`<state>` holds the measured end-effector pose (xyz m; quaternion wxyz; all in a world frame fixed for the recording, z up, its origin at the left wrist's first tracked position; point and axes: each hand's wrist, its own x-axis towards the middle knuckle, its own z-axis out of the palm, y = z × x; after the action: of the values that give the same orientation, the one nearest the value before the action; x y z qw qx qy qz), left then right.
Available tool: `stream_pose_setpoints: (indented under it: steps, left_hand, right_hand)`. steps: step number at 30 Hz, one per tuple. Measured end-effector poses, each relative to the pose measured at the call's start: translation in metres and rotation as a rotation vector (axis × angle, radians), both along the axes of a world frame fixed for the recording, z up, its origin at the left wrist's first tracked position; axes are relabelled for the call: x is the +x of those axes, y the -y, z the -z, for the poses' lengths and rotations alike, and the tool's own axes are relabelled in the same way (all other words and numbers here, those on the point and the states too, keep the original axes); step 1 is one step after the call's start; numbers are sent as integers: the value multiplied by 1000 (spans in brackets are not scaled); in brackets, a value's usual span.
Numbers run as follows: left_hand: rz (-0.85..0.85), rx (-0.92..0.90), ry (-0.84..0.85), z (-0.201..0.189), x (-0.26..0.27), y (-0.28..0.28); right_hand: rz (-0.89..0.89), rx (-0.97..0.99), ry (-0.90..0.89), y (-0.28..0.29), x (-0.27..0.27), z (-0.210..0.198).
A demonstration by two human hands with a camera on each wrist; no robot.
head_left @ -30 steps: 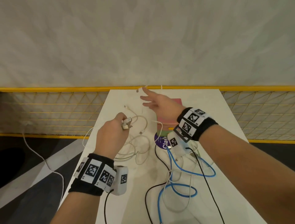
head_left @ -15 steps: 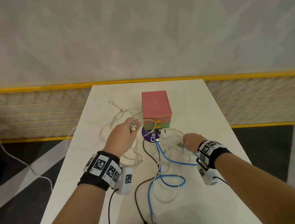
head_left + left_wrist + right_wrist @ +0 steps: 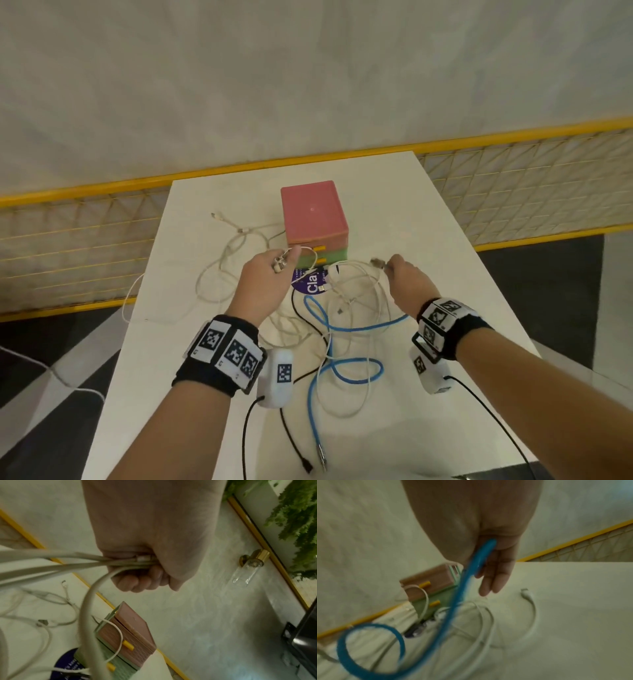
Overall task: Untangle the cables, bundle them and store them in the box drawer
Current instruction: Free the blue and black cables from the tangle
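On the white table (image 3: 428,219), near one pink-and-green plastic drawer box (image 3: 313,219), the left hand (image 3: 265,284) fists several white cables (image 3: 51,562) (unchanged) while the right hand (image 3: 407,284), raised since, pinches one blue cable (image 3: 460,592).

The drawer box (image 3: 313,219) stands at the table's (image 3: 428,222) far middle, tangled cables (image 3: 342,325) before it.
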<state>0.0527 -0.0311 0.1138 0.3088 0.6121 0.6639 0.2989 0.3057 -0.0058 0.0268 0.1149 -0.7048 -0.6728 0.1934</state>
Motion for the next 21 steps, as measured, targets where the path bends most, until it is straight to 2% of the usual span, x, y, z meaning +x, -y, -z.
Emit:
stream_pose_setpoints:
  steps: [2,6,8,11,14,17,19,21]
  left_hand:
    - [-17,-6,116,-7,5,0]
    - [23,-5,321,-21,26,0]
    - [65,-34,457,-27,37,2]
    - [109,3,537,-28,47,3]
    - [79,59,534,-27,48,5]
    - [-90,129,552,-34,38,6]
    - [-209,168,750,-44,24,1]
    - [-254,206,1005,-56,4,-5]
  right_hand:
    - [10,102,-185,7,-9,-23]
    - [-119,217,-578,30,-43,-69]
    - [-197,231,-702,44,-60,-86]
    - [-290,240,-812,55,-78,-97]
    - [-320,264,-819,56,-85,-97]
    - [-367,209,-721,55,-82,-89]
    - [-421,176,-647,55,-74,-79]
    - [-441,167,-567,53,-62,-69]
